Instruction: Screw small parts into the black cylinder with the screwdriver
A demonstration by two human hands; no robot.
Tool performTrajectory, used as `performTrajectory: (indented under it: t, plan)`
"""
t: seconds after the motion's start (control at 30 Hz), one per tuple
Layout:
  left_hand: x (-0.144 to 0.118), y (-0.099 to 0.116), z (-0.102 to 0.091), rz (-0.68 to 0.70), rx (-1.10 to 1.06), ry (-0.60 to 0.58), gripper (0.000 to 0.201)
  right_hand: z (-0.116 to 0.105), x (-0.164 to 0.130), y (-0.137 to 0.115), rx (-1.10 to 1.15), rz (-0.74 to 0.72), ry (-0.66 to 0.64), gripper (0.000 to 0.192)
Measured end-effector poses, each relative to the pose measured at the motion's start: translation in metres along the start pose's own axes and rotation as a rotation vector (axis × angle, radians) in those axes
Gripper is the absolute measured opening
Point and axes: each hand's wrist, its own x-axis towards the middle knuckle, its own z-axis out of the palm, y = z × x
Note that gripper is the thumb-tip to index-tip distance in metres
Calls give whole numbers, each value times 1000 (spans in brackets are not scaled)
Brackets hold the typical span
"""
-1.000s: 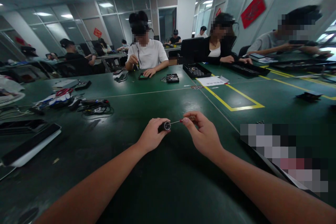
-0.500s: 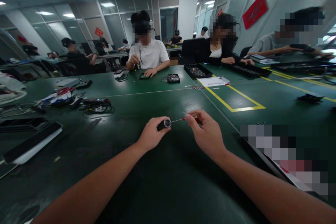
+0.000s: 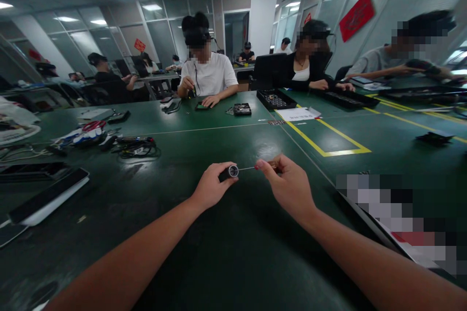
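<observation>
My left hand is closed around a short black cylinder, whose round, silver-rimmed end faces right and toward me. In my right hand is a screwdriver with a brownish see-through handle and a red collar. Its thin metal shaft points left and meets the rim of the cylinder's open end; whether the tip touches anything inside is hidden. Both hands are held above the green table.
To the left lie a long black-and-white device, bundled black cables and red-handled scissors. Across the table a person in a white shirt works on a small board. Black trays and yellow tape are toward the right.
The screwdriver's handle has turned slightly in my right hand, and its shaft lies a little flatter. My left hand keeps its hold on the cylinder. The whole view has shifted slightly.
</observation>
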Motion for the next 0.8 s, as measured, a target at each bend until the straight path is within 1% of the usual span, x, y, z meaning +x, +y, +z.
performTrajectory:
  t: [0.2,0.47,0.63,0.8]
  plan:
    - [-1,-5,1,14,-1,-7,38,0,-1,0,-33,-16,-28,56]
    - [-1,-1,0,3,0,-7,36,2,-4,0,-25,-35,-79,61]
    - [-1,-2,0,20,2,-12,36,2,-5,-1,-5,-63,-66,63]
    - [-1,-2,1,38,17,-10,36,1,-5,-1,-6,-89,-42,62]
